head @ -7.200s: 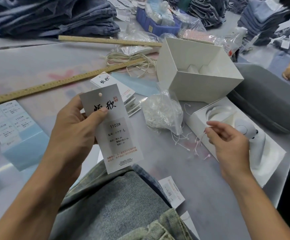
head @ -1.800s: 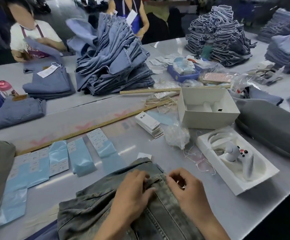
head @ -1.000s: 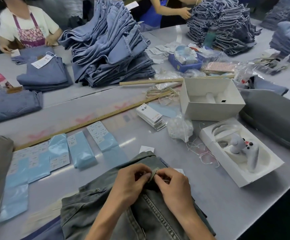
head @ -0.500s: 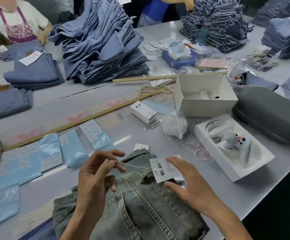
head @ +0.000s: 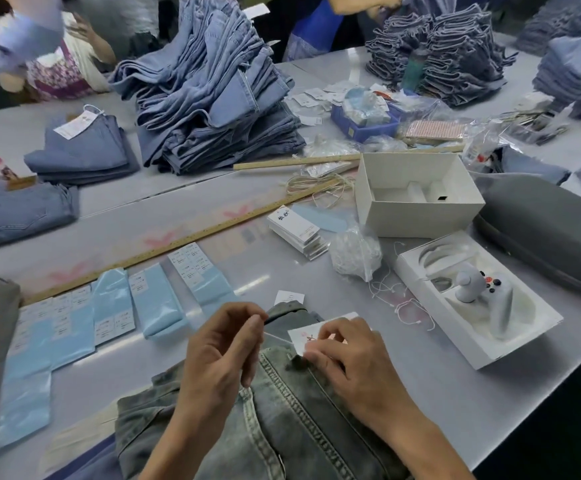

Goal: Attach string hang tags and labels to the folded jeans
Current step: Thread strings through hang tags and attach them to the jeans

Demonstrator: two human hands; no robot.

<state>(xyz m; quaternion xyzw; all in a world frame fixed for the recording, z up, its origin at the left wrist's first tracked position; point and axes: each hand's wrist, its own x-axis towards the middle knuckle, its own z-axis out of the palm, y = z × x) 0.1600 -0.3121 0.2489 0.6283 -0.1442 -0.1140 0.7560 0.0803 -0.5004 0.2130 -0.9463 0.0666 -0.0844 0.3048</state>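
A pair of grey-green washed denim jeans (head: 282,420) lies folded at the near edge of the pale grey counter (head: 420,393), its waistband end pointing away from the person and its long axis running from the near edge toward the far right. The left hand (head: 219,351) hovers above the waistband with thumb and forefinger pressed together, pinching a thin white string (head: 275,336); the other fingers curl loosely. The string runs taut to the right, to a white card hang tag with dark printed characters (head: 302,336) that lies flat on the waistband, its long side stretching toward the far right. The right hand (head: 344,355) rests on the jeans with curled fingers pinching the near edge of the tag against the denim.

Left of the jeans, several pale blue plastic label sleeves (head: 154,303) lie side by side, with a long wooden ruler (head: 178,244) slanting across the counter behind them. Farther back sit a stack of white hang tags (head: 297,230), a clear bag of white strings (head: 354,252), an open white cardboard box (head: 417,195) and a white tray holding a white game controller (head: 489,299). A tall heap of blue jeans (head: 212,98) stands at the far side.
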